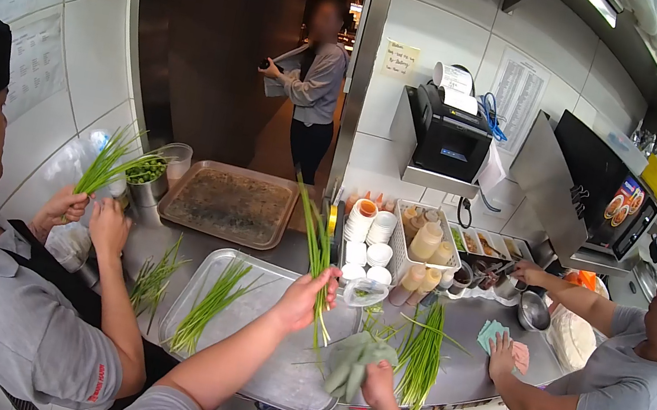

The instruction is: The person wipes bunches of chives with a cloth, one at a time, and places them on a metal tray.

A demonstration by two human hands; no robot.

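Note:
My left hand (306,300) is closed round a bunch of long green chives (313,233), held upright above a metal tray (269,344). My right hand (378,384) grips a pale green cloth (358,361) at the counter's front edge. One bunch of chives (209,311) lies on the tray's left part. Right of the cloth, a larger pile of chives (421,357) hangs over the counter edge, with loose stalks scattered behind the cloth.
At left a co-worker (43,278) holds chives; another at right (586,338) rests a hand by coloured cloths. Behind stand a brown tray (228,203), a cup of chopped greens (147,173), sauce bottles (425,244) and stacked white cups (360,226). A person stands in the doorway.

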